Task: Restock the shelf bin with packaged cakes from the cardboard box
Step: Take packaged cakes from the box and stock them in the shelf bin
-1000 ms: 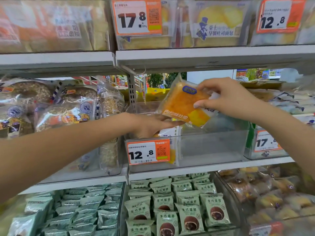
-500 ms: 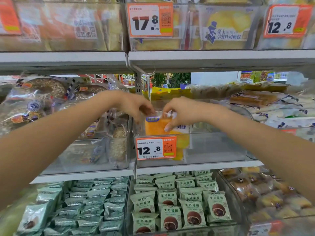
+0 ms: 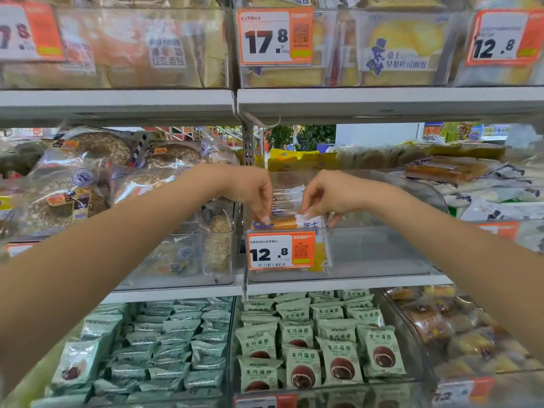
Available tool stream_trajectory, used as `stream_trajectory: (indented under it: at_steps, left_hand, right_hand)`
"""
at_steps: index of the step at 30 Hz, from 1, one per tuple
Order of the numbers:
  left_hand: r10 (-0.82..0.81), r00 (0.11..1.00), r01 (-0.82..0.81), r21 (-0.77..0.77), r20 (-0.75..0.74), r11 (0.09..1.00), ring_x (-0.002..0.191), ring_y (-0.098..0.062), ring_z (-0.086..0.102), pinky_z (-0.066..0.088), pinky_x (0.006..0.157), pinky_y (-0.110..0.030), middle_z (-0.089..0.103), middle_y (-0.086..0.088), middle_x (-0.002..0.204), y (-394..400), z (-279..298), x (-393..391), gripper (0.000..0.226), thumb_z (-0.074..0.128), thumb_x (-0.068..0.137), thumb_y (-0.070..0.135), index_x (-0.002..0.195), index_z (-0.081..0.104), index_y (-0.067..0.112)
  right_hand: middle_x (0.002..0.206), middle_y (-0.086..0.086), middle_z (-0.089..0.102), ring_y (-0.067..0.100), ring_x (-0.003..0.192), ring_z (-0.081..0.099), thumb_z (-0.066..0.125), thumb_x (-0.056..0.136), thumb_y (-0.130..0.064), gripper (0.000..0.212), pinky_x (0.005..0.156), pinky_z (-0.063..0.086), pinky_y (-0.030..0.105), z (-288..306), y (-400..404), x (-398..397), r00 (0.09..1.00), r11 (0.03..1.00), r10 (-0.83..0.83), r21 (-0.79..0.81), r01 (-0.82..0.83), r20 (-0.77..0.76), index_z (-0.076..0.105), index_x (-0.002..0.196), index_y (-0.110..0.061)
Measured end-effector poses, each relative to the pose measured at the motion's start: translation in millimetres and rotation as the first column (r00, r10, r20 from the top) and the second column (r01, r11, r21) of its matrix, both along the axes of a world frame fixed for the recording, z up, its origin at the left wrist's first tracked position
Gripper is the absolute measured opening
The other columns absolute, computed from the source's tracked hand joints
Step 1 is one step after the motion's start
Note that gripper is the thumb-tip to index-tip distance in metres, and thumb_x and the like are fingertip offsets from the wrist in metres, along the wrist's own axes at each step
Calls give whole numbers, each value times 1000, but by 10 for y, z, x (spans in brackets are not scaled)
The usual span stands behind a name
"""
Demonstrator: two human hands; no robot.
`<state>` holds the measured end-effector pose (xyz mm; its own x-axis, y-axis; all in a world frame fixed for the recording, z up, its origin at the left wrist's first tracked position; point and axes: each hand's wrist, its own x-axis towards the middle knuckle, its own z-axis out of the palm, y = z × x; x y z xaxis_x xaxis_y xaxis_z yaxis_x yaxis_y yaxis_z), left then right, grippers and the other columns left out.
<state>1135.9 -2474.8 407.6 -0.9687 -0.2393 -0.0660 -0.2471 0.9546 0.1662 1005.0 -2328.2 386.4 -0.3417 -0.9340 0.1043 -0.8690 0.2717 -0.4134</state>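
Note:
A packaged orange cake (image 3: 284, 222) in clear wrap stands upright at the front left of the clear shelf bin (image 3: 379, 254), behind the 12.8 price tag (image 3: 281, 250). My left hand (image 3: 253, 192) pinches the top left of the package. My right hand (image 3: 321, 198) pinches its top right edge with curled fingers. Both hands reach over the bin's front wall. The rest of the bin looks bare. The cardboard box is out of view.
Bagged seeded breads (image 3: 88, 184) fill the bin to the left. Wrapped cakes (image 3: 453, 172) pile up to the right. Green snack packs (image 3: 318, 340) fill the lower shelf bins. The upper shelf (image 3: 382, 101) holds boxed breads close above my hands.
The cake has gone from being held up in front of the shelf down into the bin's front left corner. Both hands followed it and now pinch its top edge lower inside.

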Motion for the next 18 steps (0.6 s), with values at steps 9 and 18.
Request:
stream_trajectory:
  at_steps: [9,18]
  left_hand:
    - [96,994,-89,-116,57,989,69,-4,61,40,64,-18,67,10,72,157,-78,-124,9,77,78,20,72,69,21]
    - [76,997,-79,-268,-23,960,75,1,54,41,88,-27,62,18,74,108,89,150,13,80,73,23,84,74,17]
  right_hand:
    - [108,27,66,26,59,65,69,85,-12,2,57,60,37,8,-85,12,988,964,-133,239,113,73,68,87,-11]
    - [110,24,64,34,89,69,31,100,-45,57,74,56,36,33,200,-189,877,893,-425,-55,446,224,38,138,-2]
